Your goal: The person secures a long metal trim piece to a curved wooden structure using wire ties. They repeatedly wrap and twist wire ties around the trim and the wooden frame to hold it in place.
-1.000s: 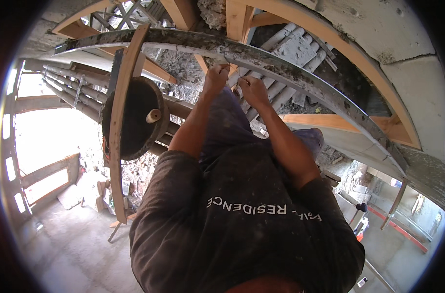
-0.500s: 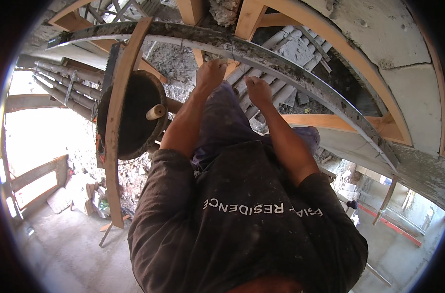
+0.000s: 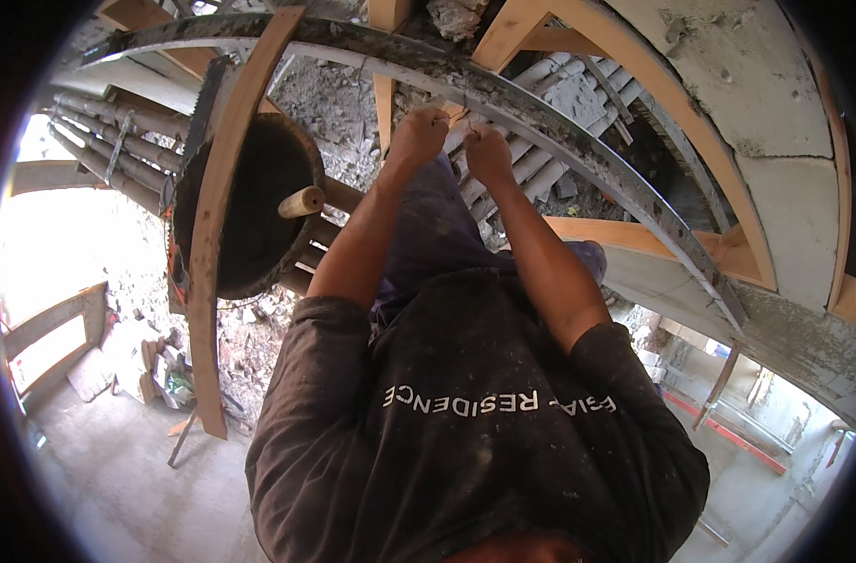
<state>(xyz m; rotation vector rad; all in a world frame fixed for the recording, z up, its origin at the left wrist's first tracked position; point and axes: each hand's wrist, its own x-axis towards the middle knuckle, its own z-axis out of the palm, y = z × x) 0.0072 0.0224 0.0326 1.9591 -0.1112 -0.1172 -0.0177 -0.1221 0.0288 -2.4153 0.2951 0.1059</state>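
- Well, a thin strand (image 3: 460,115) is between the two hands, near a long, dirty, curved bar (image 3: 564,129); I cannot tell if it touches the bar;
- the left hand (image 3: 419,136) has its fingers bent in and pinched on the strand;
- the right hand (image 3: 491,156) is just beside it, with its fingers curled tight on the strand too;
- purple trousers (image 3: 428,208) and a dark shirt (image 3: 484,460) are behind the hands;
- on the left is a black bucket (image 3: 259,192), with a round wooden handle (image 3: 301,203) sticking out; a long wooden strip (image 3: 214,206) goes across it;
- on the right is a curved wooden frame (image 3: 695,108); a red bar (image 3: 728,434) is on the floor (image 3: 118,479).
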